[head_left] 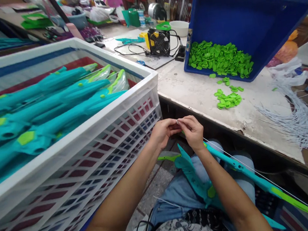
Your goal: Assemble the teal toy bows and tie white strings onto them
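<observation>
Both hands meet above my lap, fingertips pinched together on a white string (177,121) that forms a small loop or knot. My left hand (163,133) grips it from the left side. From the right, my right hand (193,131) closes on the same bit of string. Across my thighs lies a teal plastic toy bow (240,168) with lime-green limbs. Its white cord runs from near my right hand along the limb to the lower right. A teal handle-like part (192,174) shows between my forearms. My fingers partly hide the loop.
A white lattice crate (117,131) holding several teal toy parts (45,116) stands left. On the table (184,86), a tipped blue bin (231,14) spills green pieces (228,99). White strings (304,120) lie right; a small fan (159,42) stands behind.
</observation>
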Demonstrator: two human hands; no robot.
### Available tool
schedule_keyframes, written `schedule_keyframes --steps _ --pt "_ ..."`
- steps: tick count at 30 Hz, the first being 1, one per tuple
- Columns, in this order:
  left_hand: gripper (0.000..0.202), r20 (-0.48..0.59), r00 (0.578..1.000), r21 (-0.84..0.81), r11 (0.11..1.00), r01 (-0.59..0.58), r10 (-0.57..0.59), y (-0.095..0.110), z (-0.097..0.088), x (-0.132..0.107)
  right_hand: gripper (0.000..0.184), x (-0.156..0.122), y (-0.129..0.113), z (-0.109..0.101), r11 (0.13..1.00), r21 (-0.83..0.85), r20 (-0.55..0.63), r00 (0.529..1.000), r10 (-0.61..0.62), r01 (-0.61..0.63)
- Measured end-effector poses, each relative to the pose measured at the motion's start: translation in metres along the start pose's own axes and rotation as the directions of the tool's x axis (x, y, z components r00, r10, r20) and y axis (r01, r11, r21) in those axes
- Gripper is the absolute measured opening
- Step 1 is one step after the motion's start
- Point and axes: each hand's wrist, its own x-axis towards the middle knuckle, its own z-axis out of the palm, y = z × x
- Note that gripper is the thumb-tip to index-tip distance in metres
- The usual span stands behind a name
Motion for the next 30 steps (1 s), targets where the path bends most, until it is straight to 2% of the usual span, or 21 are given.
schedule_keyframes --steps 4,7,14,17,20,25,30 --pt "0.018 0.073 0.996 0.156 0.986 -0.061 0.05 0.004 -0.002 -0.003 0.012 0.001 0.001 -0.005 0.998 -0.051 0.059 0.998 -0.024 0.027" --pt "0.019 0.102 0.991 0.271 0.956 -0.111 0.086 0.003 0.0 -0.005 0.014 -0.002 0.0 -0.006 0.993 -0.113 0.043 0.999 -0.021 0.026" --pt "0.017 0.069 0.963 0.531 0.808 -0.256 0.26 -0.007 0.0 -0.001 0.015 -0.006 0.001 -0.01 0.984 -0.14 -0.004 0.994 0.112 -0.112" --pt "0.015 0.115 0.967 0.548 0.797 -0.254 0.229 -0.007 -0.005 -0.001 0.016 -0.009 -0.001 -0.013 0.984 -0.137 0.042 0.992 0.117 -0.111" --pt "0.016 0.135 0.972 0.541 0.808 -0.235 0.193 -0.007 -0.012 -0.002 0.017 -0.014 -0.002 -0.015 0.985 -0.161 0.085 0.994 0.073 -0.058" --pt "0.013 0.101 0.97 0.543 0.805 -0.238 0.219 -0.018 -0.021 -0.002 0.02 -0.027 0.004 -0.014 0.964 -0.259 0.129 0.991 -0.017 0.051" --pt "0.014 0.075 0.982 0.438 0.88 -0.186 0.17 -0.033 -0.026 -0.001 0.019 -0.043 0.014 -0.012 0.939 -0.339 0.115 0.993 -0.025 0.063"
